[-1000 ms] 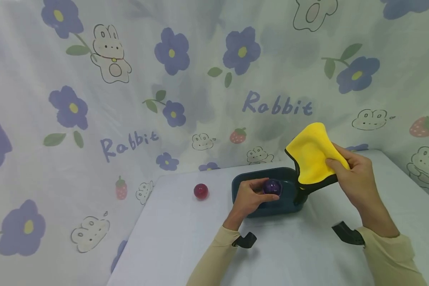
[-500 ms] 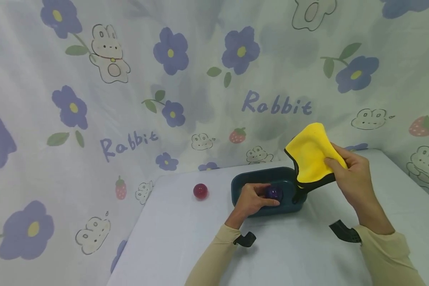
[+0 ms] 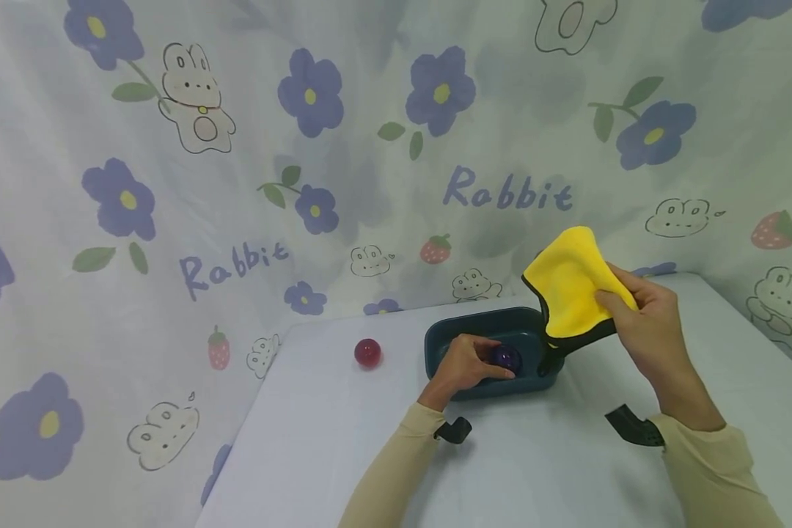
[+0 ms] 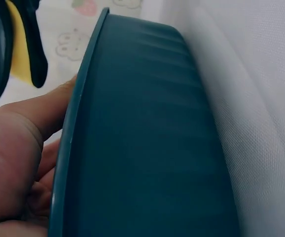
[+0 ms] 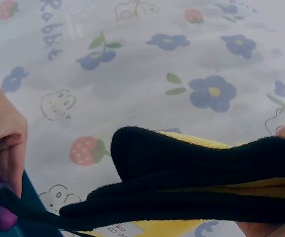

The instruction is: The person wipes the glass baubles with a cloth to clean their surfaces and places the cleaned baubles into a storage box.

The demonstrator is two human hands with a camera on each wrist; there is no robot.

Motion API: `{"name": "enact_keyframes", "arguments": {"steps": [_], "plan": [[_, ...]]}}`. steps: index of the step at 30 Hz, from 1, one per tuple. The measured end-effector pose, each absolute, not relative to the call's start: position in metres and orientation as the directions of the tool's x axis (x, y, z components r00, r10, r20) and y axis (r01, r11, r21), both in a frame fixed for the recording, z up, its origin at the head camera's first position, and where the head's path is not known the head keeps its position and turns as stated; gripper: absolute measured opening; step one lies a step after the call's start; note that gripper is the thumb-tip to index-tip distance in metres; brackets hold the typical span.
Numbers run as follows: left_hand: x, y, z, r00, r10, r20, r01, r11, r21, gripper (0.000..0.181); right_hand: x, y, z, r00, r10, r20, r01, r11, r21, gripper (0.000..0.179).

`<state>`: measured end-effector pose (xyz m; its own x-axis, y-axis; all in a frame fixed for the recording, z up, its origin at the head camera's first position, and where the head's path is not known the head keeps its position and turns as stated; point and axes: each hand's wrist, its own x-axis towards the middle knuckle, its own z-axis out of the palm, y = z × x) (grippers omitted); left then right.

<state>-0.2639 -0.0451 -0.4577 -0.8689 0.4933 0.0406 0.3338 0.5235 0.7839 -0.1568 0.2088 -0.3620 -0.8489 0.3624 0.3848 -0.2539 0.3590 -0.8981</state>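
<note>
My left hand (image 3: 463, 363) reaches into a dark teal plastic tub (image 3: 495, 392), thumb and fingers curled round a shiny purple ball (image 3: 507, 358) low inside it. In the left wrist view the outer wall of the tub (image 4: 142, 123) hides the ball. On the right, my right hand (image 3: 653, 323) pinches a folded yellow cloth (image 3: 570, 282) with black edging, thumb in front. It is raised, and its black lower corner overlaps the tub's right end. The right wrist view shows the cloth's layered black edges (image 5: 182, 202) and a white label.
A red ball (image 3: 367, 353) lies on the white table cover (image 3: 343, 440), left of the tub. Behind the table hangs a white curtain (image 3: 369, 147) printed with flowers and rabbits. A black strap mount (image 3: 633, 427) sits at the right wrist.
My left hand has lowered the purple ball from rim height down into the tub, then stayed nearly still. The right hand keeps holding the cloth, with hardly any movement.
</note>
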Motion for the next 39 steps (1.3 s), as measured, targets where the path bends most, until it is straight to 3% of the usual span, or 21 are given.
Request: {"name": "enact_keyframes", "arguments": {"steps": [14,26,33,39], "plan": [[-0.264,-0.032,-0.459,-0.843,0.536,0.037,0.462,0.688,0.560,0.049,-0.158,0.206,-0.363,-0.850,0.349,0.394,-0.260,0.372,-0.891,0.048],[-0.264,-0.030,-0.459,-0.826,0.564,-0.008,0.468,0.693,0.549,0.050,-0.156,0.207,-0.365,-0.865,0.334,0.376,-0.246,0.370,-0.896,0.048],[-0.259,-0.047,-0.448,-0.812,0.583,-0.021,0.391,0.570,0.722,0.065,-0.154,0.206,-0.365,-0.868,0.341,0.362,-0.229,0.374,-0.899,0.048],[-0.259,-0.084,-0.415,-0.833,0.532,0.150,0.359,0.314,0.879,0.057,-0.155,0.208,-0.363,-0.861,0.347,0.372,-0.227,0.391,-0.892,0.048]]}}
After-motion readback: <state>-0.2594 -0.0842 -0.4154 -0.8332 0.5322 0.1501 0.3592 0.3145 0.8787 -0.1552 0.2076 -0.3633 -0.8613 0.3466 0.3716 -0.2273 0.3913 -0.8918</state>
